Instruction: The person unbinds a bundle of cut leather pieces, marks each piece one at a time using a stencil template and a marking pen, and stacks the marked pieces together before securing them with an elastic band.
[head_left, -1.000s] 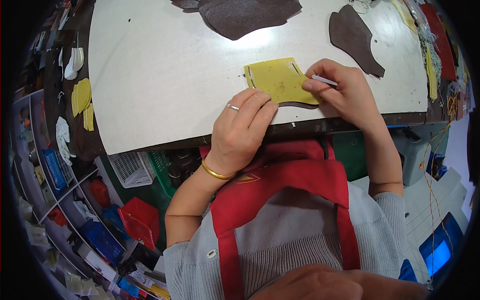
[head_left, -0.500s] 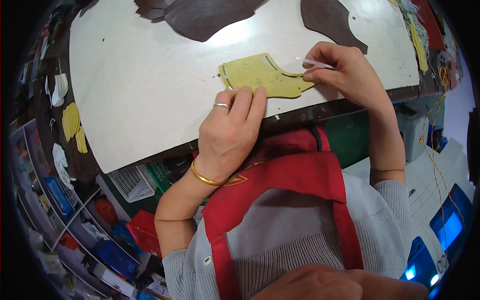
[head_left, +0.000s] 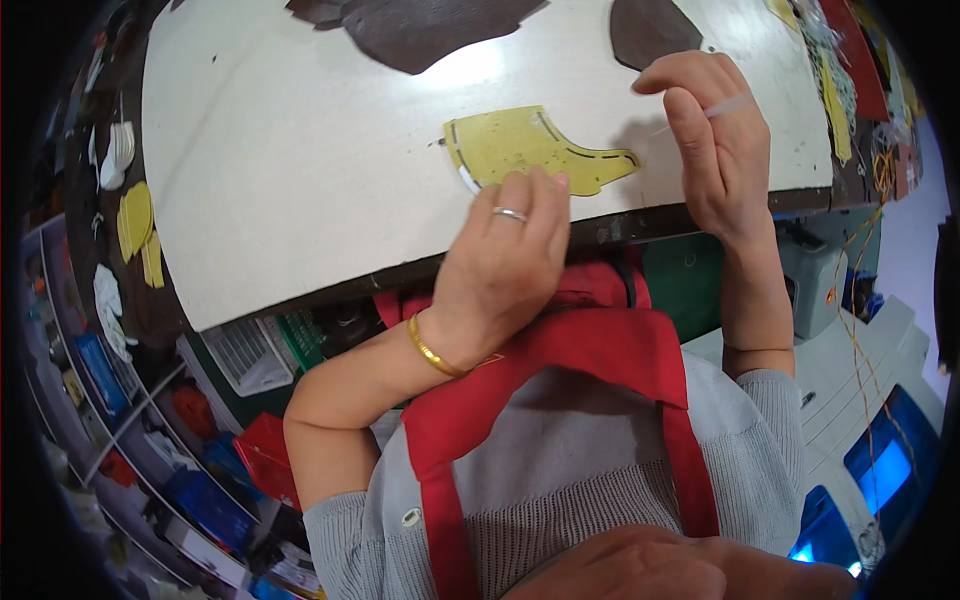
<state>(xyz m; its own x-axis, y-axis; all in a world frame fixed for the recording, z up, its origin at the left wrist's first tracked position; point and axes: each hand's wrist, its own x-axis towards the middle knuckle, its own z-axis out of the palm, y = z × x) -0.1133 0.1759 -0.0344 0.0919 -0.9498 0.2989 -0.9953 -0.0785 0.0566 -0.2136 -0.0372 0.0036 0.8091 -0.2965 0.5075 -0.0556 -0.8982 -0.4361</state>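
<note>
A yellow pattern template (head_left: 510, 140) with narrow dark slots along its edges lies on the white board near the table's front edge. Part of its left edge shows white. My left hand (head_left: 510, 245), with a ring and a gold bangle, has its fingers bunched over the template's near edge and holds it; the thumb is hidden. To the right of the template's narrow tip, my right hand (head_left: 720, 140) is raised off the board. A thin whitish marking pen (head_left: 728, 106) is held among its fingers, the tip pointing toward the template.
Dark brown leather pieces lie at the far side of the white board (head_left: 270, 200), one stack (head_left: 430, 35) in the middle and a single piece (head_left: 650, 35) at right. Yellow templates (head_left: 135, 220) lie left of the board. A shelf with bins stands lower left; cords (head_left: 850, 310) hang at right.
My right hand has lifted away from the template's tip, moving right with the pen. My left hand has slid rightward along the near edge. The template has shifted slightly.
</note>
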